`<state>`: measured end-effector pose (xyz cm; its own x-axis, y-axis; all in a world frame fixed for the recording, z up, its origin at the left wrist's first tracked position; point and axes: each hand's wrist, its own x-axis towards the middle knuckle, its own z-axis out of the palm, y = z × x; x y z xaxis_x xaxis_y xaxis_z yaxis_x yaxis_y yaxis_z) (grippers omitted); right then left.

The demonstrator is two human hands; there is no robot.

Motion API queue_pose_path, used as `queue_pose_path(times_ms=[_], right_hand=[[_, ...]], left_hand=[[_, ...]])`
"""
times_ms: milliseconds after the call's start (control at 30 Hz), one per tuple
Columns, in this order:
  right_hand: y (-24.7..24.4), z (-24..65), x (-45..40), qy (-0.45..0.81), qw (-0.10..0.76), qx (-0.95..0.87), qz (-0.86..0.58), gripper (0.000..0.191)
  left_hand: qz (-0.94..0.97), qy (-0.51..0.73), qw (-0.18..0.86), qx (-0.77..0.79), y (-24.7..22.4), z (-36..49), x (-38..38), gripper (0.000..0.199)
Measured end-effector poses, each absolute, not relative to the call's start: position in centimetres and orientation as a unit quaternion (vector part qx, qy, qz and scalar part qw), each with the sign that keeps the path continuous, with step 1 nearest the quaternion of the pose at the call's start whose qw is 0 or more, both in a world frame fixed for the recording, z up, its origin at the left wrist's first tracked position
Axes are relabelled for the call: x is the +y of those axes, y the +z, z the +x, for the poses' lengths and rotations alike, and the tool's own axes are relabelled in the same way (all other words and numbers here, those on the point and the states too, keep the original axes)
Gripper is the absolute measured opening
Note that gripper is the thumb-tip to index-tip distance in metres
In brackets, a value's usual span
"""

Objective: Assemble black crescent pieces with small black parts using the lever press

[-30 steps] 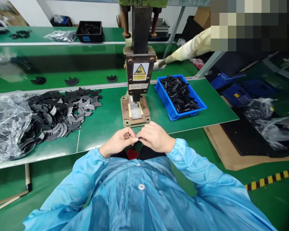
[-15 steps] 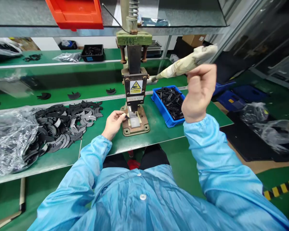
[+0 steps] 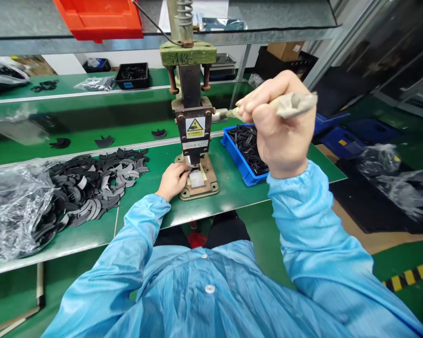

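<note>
A hand press [image 3: 193, 123] with a yellow warning label stands on the green workbench. My right hand [image 3: 285, 126] is wrapped round its lever handle [image 3: 296, 104], which is covered in pale wrapping and sticks out to the right. My left hand [image 3: 174, 180] is at the press base [image 3: 206, 188], its thumb and finger closed at the left side of the fixture, under the ram. They pinch a small black part, mostly hidden by the fingers. A pale block [image 3: 196, 179] sits at the front of the fixture, just right of my left fingertips.
Left of the press lies a heap of black curved pieces [image 3: 91, 188], partly in a clear plastic bag [image 3: 14, 211]. On the right stands a blue tray [image 3: 241, 162] of black parts. Behind are a black bin [image 3: 132, 77] and an orange bin [image 3: 98, 21] on the upper shelf.
My right hand has closed round the lever handle, whose outer end is now lower. My left hand has moved slightly right, further in at the fixture. The view has shifted a little.
</note>
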<state>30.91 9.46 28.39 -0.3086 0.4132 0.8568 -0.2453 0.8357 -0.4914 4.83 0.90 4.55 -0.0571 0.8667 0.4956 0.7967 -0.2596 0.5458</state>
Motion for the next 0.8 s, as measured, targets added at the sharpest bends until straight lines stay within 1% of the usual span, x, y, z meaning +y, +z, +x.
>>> queue_pose_path(times_ms=[100, 233, 367, 433, 600, 700, 800], right_hand=[[26.9, 31.9, 7.7, 0.282, 0.572, -0.767, -0.071, 0.033], [22.8, 32.9, 5.5, 0.253, 0.564, -0.783, -0.073, 0.026], [17.9, 33.3, 5.0, 0.205, 0.589, -0.778, -0.084, 0.020], [16.3, 33.2, 5.1, 0.197, 0.610, -0.762, -0.089, 0.017], [14.9, 32.0, 5.7, 0.197, 0.670, -0.711, -0.080, 0.018], [14.8, 31.3, 5.9, 0.203, 0.688, -0.692, -0.083, 0.021], [14.6, 30.8, 5.9, 0.201, 0.707, -0.672, -0.086, 0.024]], left_hand=[[0.719, 0.368, 0.045, 0.588, 5.2, 4.6, 0.9, 0.027], [0.721, 0.366, 0.054, 0.585, 5.3, 4.5, 0.7, 0.028], [0.714, 0.372, 0.054, 0.590, 5.3, 4.6, 0.5, 0.027], [0.714, 0.375, 0.055, 0.588, 5.4, 4.8, 0.2, 0.027], [0.704, 0.367, 0.035, 0.607, 5.2, 3.1, -1.5, 0.029], [0.662, 0.328, -0.003, 0.674, 5.0, -1.0, -3.2, 0.030], [0.587, 0.253, -0.029, 0.768, 5.2, -6.7, -5.0, 0.034]])
